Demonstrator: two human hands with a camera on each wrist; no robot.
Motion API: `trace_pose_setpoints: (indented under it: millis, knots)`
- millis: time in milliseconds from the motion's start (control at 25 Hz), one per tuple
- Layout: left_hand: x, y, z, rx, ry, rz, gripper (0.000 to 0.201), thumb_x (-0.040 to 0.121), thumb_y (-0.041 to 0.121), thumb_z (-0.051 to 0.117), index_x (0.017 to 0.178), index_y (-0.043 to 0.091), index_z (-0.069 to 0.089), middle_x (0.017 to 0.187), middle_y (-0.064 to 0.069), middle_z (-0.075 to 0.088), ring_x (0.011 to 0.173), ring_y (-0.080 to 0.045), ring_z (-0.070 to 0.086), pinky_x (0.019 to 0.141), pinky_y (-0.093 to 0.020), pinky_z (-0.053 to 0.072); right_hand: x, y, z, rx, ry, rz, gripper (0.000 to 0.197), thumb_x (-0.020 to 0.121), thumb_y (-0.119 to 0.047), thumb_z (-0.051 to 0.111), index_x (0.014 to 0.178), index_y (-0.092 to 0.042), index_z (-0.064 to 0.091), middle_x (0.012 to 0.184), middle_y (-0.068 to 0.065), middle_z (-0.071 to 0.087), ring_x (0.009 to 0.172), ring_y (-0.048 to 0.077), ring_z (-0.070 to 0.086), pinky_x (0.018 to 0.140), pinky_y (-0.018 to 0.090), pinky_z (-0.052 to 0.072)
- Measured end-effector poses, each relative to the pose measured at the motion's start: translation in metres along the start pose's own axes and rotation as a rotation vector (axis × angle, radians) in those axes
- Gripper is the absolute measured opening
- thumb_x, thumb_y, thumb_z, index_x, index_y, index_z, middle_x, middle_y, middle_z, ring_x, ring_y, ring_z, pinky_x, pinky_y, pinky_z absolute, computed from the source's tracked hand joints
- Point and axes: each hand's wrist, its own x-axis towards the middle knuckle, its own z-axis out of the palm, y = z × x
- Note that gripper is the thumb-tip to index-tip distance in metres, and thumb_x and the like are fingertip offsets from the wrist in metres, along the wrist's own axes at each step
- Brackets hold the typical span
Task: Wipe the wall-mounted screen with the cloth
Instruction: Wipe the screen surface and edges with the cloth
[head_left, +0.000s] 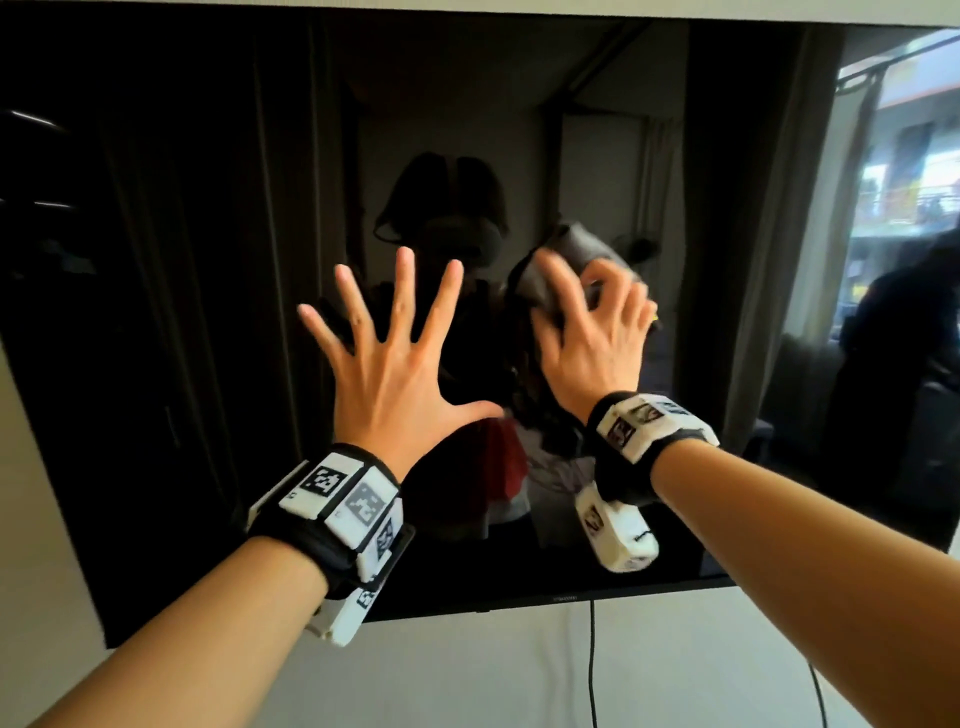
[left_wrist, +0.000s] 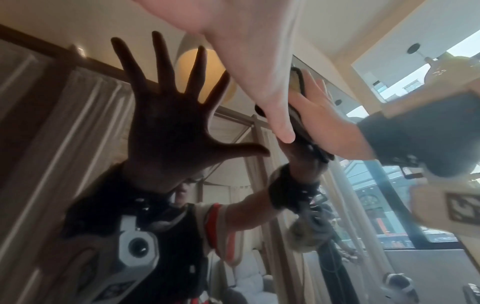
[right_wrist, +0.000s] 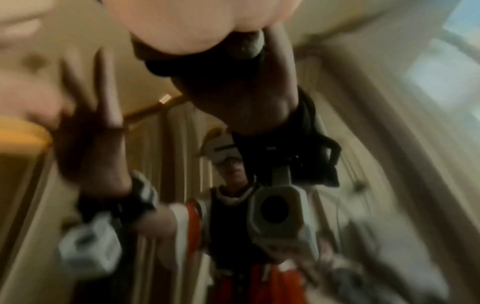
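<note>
The wall-mounted screen (head_left: 208, 260) is black and glossy, fills most of the head view and mirrors the room. My left hand (head_left: 395, 358) lies flat against it near the middle, fingers spread wide and holding nothing. Just to its right, my right hand (head_left: 592, 332) grips a dark grey cloth (head_left: 550, 286) with curled fingers and presses it onto the glass. In the left wrist view the left hand (left_wrist: 233, 51) touches the screen (left_wrist: 103, 144), and the right hand (left_wrist: 319, 123) holds the cloth (left_wrist: 298, 82) beside it. The right wrist view is blurred, showing the right hand (right_wrist: 187, 26) over the cloth (right_wrist: 246, 45).
A pale wall (head_left: 467, 675) continues below the screen's bottom edge (head_left: 519, 603), and a black cable (head_left: 591, 665) hangs down it. More wall (head_left: 31, 519) shows at the left. The glass reflects curtains, a window and a person.
</note>
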Motion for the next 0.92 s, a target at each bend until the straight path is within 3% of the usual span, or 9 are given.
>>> trace_pose_setpoints:
  millis: [80,200,240,400,560,680,720,840,920]
  knots:
    - [-0.006,-0.033,-0.002,0.022,-0.027,-0.049,0.133,0.054,0.093,0.049,0.158,0.03,-0.005,0.166,-0.013,-0.008,0.143,-0.06,-0.007,0.102,-0.084,0.003,0.005,-0.01,0.004,0.004,-0.019,-0.096,0.046,0.09,-0.045,0.049,0.135,-0.035,0.047,0.111,0.003,0.04,0.096,0.026,0.037,0.085,0.038,0.029]
    - [-0.014,-0.068,0.0,0.027,-0.06,-0.109,0.133,0.054,0.096,0.045,0.157,0.031,-0.008,0.165,-0.013,-0.013,0.143,-0.059,-0.009,0.102,-0.082,0.003,0.038,-0.036,0.007,0.113,0.131,0.446,0.046,0.09,-0.045,0.046,0.135,-0.038,0.045,0.113,0.003,0.045,0.099,0.023,0.04,0.09,0.033,0.027]
    - [-0.017,-0.074,0.001,0.011,-0.07,-0.115,0.133,0.054,0.096,0.045,0.157,0.031,-0.008,0.165,-0.013,-0.015,0.143,-0.059,-0.008,0.103,-0.081,0.005,0.036,-0.049,0.011,0.131,0.128,0.49,0.047,0.09,-0.045,0.045,0.136,-0.038,0.044,0.113,0.003,0.044,0.1,0.023,0.04,0.091,0.032,0.025]
    - [-0.021,-0.082,0.006,-0.023,-0.086,-0.103,0.131,0.056,0.095,0.044,0.156,0.033,-0.012,0.164,-0.01,-0.017,0.144,-0.058,-0.007,0.104,-0.08,0.015,0.004,-0.068,0.023,0.034,-0.017,-0.097,0.048,0.088,-0.044,0.051,0.134,-0.035,0.048,0.11,0.004,0.042,0.095,0.025,0.037,0.083,0.037,0.028]
    - [-0.022,-0.083,0.008,-0.019,-0.044,-0.082,0.13,0.057,0.095,0.045,0.157,0.032,-0.008,0.165,-0.012,-0.012,0.143,-0.059,-0.003,0.103,-0.081,0.019,0.024,-0.082,0.021,0.087,0.103,0.317,0.044,0.089,-0.044,0.05,0.133,-0.036,0.049,0.111,0.006,0.047,0.097,0.026,0.041,0.085,0.037,0.03]
    - [-0.022,-0.084,0.008,-0.031,-0.057,-0.084,0.13,0.057,0.094,0.046,0.157,0.032,-0.01,0.165,-0.011,-0.014,0.144,-0.059,-0.005,0.103,-0.081,0.019,-0.002,-0.093,0.025,0.025,-0.018,-0.084,0.047,0.088,-0.045,0.049,0.134,-0.034,0.049,0.11,0.006,0.046,0.095,0.025,0.037,0.082,0.038,0.03]
    - [-0.021,-0.084,0.008,-0.028,-0.06,-0.083,0.13,0.057,0.094,0.045,0.157,0.032,-0.011,0.165,-0.011,-0.015,0.144,-0.058,-0.005,0.103,-0.081,0.019,0.003,-0.087,0.026,0.02,-0.025,-0.104,0.046,0.089,-0.045,0.049,0.134,-0.034,0.049,0.109,0.006,0.046,0.095,0.026,0.037,0.081,0.039,0.031]
    - [-0.021,-0.083,0.008,-0.014,-0.052,-0.078,0.129,0.059,0.095,0.043,0.157,0.03,-0.009,0.165,-0.013,-0.014,0.143,-0.059,-0.004,0.103,-0.08,0.02,0.018,-0.091,0.024,0.057,0.058,0.222,0.044,0.091,-0.043,0.051,0.134,-0.035,0.048,0.112,0.007,0.047,0.099,0.027,0.041,0.086,0.038,0.03]
    - [-0.022,-0.084,0.009,-0.008,-0.039,-0.081,0.129,0.059,0.095,0.043,0.158,0.03,-0.007,0.165,-0.013,-0.012,0.144,-0.059,-0.003,0.103,-0.08,0.02,0.008,-0.102,0.028,0.067,0.018,0.185,0.045,0.091,-0.045,0.048,0.135,-0.036,0.046,0.115,0.006,0.046,0.1,0.025,0.039,0.087,0.037,0.03]
